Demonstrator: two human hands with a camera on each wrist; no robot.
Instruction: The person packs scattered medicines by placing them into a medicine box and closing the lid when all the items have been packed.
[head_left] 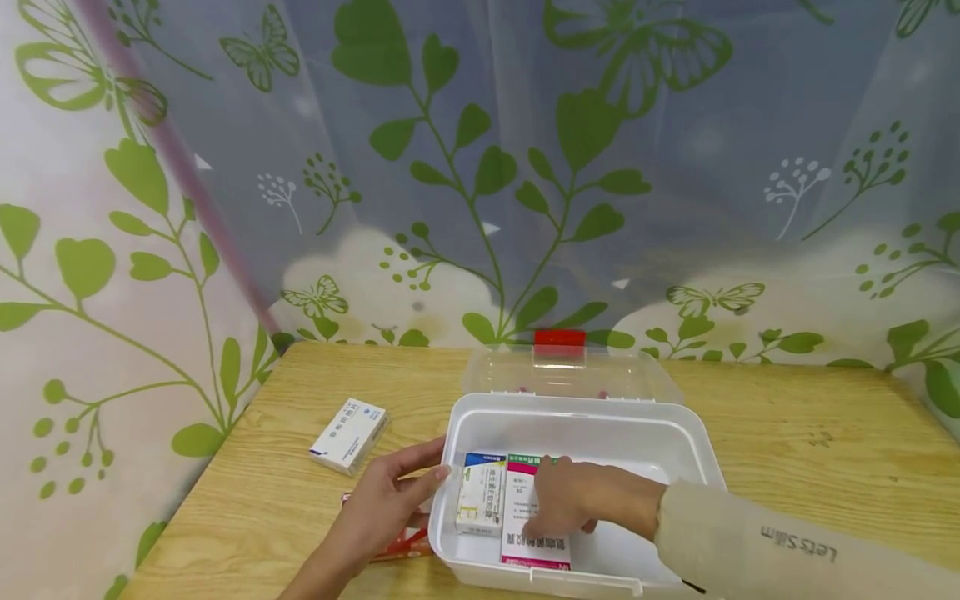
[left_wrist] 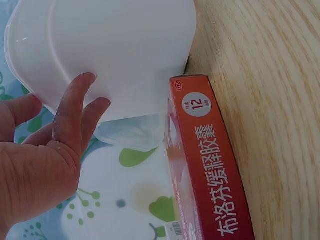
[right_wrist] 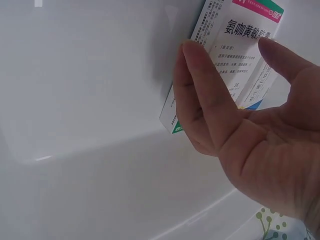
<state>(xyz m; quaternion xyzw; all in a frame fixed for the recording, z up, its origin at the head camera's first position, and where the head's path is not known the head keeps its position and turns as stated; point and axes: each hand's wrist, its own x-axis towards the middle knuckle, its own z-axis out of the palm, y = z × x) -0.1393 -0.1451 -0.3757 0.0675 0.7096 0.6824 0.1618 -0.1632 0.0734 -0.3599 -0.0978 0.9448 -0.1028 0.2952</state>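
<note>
A white plastic box (head_left: 480,575) stands with its clear lid (head_left: 577,371) folded back. Inside it, my right hand (head_left: 570,500) holds a white medicine box (head_left: 517,525) with pink and green ends, its thumb by one long edge and fingers along the other. To the left of that carton lies a white and yellow vitamin carton (head_left: 480,496) with a blue corner. My left hand (head_left: 390,500) rests its fingertips against the outer left wall of the plastic box, fingers extended. Beside that wall, a red-orange medicine box (left_wrist: 210,160) stands on edge, partly hidden by the left hand in the head view.
A white and blue medicine box (head_left: 348,435) lies on the wooden table (head_left: 247,467) to the left. The lid has a red latch (head_left: 559,340) and reaches close to the patterned curtain (head_left: 487,208) behind the table.
</note>
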